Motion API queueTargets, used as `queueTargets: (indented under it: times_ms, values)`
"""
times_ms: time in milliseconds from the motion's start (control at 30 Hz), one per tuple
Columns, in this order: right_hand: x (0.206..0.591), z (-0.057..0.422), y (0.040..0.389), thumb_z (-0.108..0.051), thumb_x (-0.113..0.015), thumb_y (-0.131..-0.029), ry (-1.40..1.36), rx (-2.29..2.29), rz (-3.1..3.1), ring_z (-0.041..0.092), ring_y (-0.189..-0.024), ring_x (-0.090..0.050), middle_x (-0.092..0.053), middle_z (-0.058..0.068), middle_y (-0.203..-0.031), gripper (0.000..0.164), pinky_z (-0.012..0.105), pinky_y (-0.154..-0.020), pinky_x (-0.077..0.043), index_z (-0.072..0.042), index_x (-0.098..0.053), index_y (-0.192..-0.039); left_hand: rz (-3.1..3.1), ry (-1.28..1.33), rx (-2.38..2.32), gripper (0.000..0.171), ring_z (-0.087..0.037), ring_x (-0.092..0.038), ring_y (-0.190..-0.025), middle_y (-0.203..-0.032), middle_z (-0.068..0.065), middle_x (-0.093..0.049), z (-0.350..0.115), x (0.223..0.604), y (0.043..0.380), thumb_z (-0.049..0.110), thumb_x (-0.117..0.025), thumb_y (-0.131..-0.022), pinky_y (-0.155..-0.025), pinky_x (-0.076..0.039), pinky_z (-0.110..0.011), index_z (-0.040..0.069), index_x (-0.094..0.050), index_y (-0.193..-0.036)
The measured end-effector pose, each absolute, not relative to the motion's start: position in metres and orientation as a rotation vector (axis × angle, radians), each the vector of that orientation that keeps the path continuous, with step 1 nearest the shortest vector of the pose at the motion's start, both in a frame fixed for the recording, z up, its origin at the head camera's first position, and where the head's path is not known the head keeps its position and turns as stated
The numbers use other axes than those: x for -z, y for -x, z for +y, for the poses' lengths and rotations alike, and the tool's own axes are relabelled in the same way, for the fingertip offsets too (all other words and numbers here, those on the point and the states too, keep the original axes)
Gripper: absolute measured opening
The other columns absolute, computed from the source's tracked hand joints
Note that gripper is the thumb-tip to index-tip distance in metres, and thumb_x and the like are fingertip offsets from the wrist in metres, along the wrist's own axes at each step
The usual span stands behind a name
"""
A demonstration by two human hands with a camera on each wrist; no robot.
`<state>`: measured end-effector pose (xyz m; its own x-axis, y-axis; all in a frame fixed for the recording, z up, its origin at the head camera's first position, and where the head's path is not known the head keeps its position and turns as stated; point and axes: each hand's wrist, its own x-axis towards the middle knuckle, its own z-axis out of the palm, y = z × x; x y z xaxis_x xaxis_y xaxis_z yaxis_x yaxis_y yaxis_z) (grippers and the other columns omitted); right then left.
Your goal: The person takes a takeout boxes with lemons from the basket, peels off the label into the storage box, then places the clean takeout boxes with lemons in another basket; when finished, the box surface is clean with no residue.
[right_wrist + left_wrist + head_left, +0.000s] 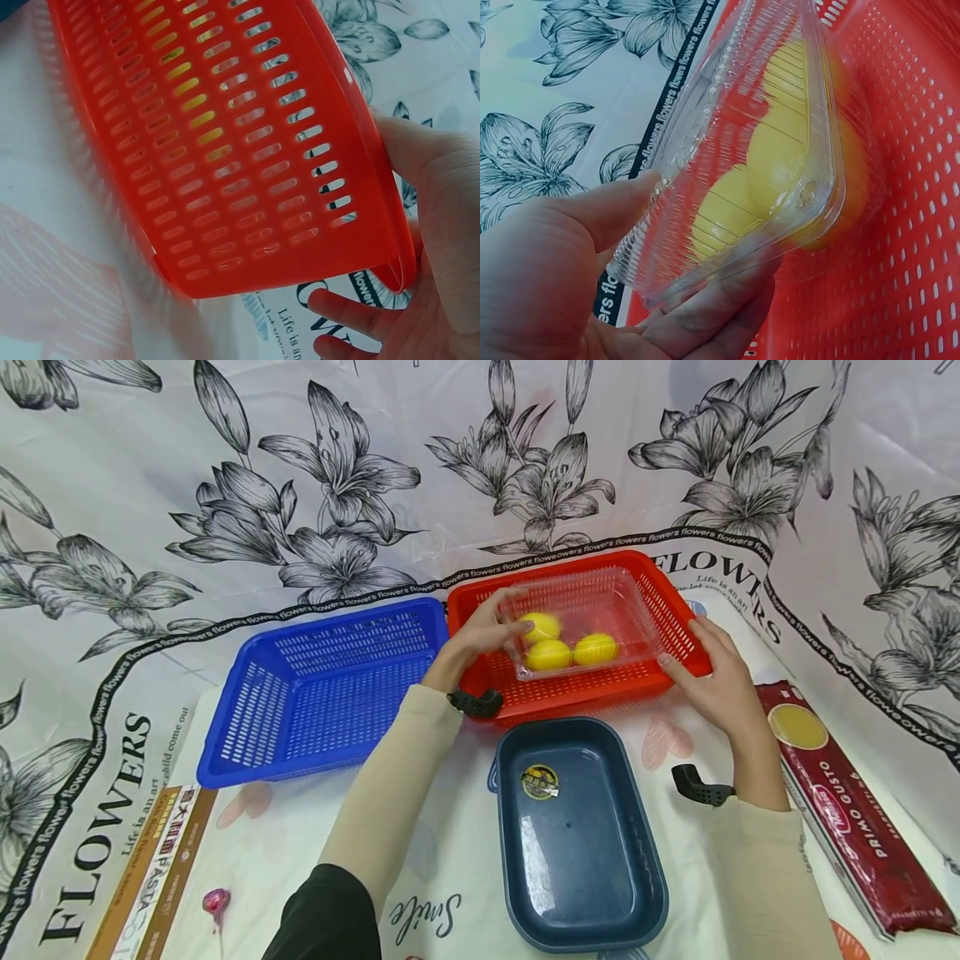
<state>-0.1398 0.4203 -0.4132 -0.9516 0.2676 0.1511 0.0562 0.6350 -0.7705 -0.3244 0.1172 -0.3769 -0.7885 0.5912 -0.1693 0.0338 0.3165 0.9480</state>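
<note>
My left hand (483,631) grips one end of a clear plastic container (581,597), thumb on one side and fingers on the other. Through its ribbed wall show three rounded yellow fruits, lemon-like (596,648). The container is inside or just over the red basket (558,700), and the left wrist view shows it tilted. At the basket's right end, my right hand (716,681) holds the rim, thumb over the edge and fingers outside. In the right wrist view the slotted basket wall (225,180) fills the middle, with yellow showing through the slots.
Left of the red basket lies a blue basket (337,693). A dark blue tub (581,852) with a sticker stands in front. A dark red pasta pack (847,810) lies right; a brown pasta box (153,877) and a lollipop (217,902) lie left. Flower-printed cloth rises behind.
</note>
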Motion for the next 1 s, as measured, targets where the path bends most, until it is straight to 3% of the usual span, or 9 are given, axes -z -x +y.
queueTargets:
  times_ms: [167,367,467,567,767,867,1000]
  values:
    - [0.4134,0.4203,0.1396,-0.043,-0.064,-0.097,0.256,-1.223,-2.599,0.045,-0.151,-0.028,-0.020,0.011,-0.171,0.080,0.075,-0.106,-0.037,-0.011,-0.029,-0.161,2.094,-0.521,-1.491,0.062,-0.028,-0.070,-0.060,-0.121,-0.019,-0.053,0.1196,0.3804,0.3244,0.016,-0.069,-0.098,-0.084,-0.060,-0.057,0.025,-0.041,-0.153]
    - [0.4136,0.4202,0.1392,-0.043,-0.063,-0.097,0.258,-1.230,-2.600,0.044,-0.153,-0.025,-0.019,0.011,-0.171,0.080,0.076,-0.107,-0.035,-0.011,-0.029,-0.161,2.027,-0.514,-1.534,0.066,-0.028,-0.068,-0.064,-0.101,-0.016,-0.050,0.1204,0.3826,0.3247,0.011,-0.070,-0.096,-0.093,-0.052,-0.068,0.022,-0.039,-0.154]
    - [0.4136,0.4200,0.1393,-0.043,-0.063,-0.097,0.256,-1.236,-2.597,0.044,-0.153,-0.024,-0.019,0.011,-0.171,0.079,0.076,-0.107,-0.034,-0.012,-0.029,-0.161,2.039,-0.529,-1.520,0.067,-0.026,-0.063,-0.071,-0.100,-0.014,-0.047,0.1212,0.3834,0.3250,0.011,-0.070,-0.096,-0.093,-0.052,-0.067,0.022,-0.039,-0.155]
    - [0.4137,0.4202,0.1395,-0.043,-0.063,-0.097,0.256,-1.237,-2.596,0.044,-0.153,-0.025,-0.019,0.011,-0.171,0.079,0.076,-0.107,-0.034,-0.012,-0.029,-0.161,2.091,-0.563,-1.483,0.067,-0.025,-0.056,-0.083,-0.109,-0.016,-0.049,0.1216,0.3840,0.3251,0.013,-0.070,-0.097,-0.094,-0.054,-0.064,0.023,-0.039,-0.155]
    - [0.4132,0.4204,0.1396,-0.043,-0.063,-0.097,0.256,-1.238,-2.594,0.045,-0.152,-0.026,-0.019,0.011,-0.171,0.079,0.075,-0.106,-0.036,-0.011,-0.029,-0.161,2.236,-0.644,-1.396,0.066,-0.033,-0.053,-0.118,-0.148,-0.013,-0.046,0.1212,0.3836,0.3248,0.019,-0.071,-0.097,-0.094,-0.053,-0.059,0.024,-0.039,-0.154]
    - [0.4131,0.4201,0.1393,-0.044,-0.063,-0.097,0.256,-1.239,-2.595,0.045,-0.152,-0.026,-0.019,0.010,-0.171,0.079,0.075,-0.106,-0.037,-0.012,-0.029,-0.161,2.292,-0.658,-1.360,0.065,-0.031,-0.043,-0.138,-0.159,-0.006,-0.040,0.1212,0.3829,0.3246,0.020,-0.071,-0.097,-0.104,-0.049,-0.056,0.022,-0.040,-0.154]
    - [0.4133,0.4201,0.1388,-0.043,-0.062,-0.098,0.254,-1.237,-2.590,0.045,-0.151,-0.028,-0.020,0.010,-0.171,0.078,0.075,-0.105,-0.038,-0.012,-0.030,-0.161,2.360,-0.679,-1.330,0.066,-0.030,-0.034,-0.150,-0.162,-0.005,-0.038,0.1216,0.3825,0.3253,0.020,-0.071,-0.096,-0.120,-0.034,-0.056,0.020,-0.040,-0.154]
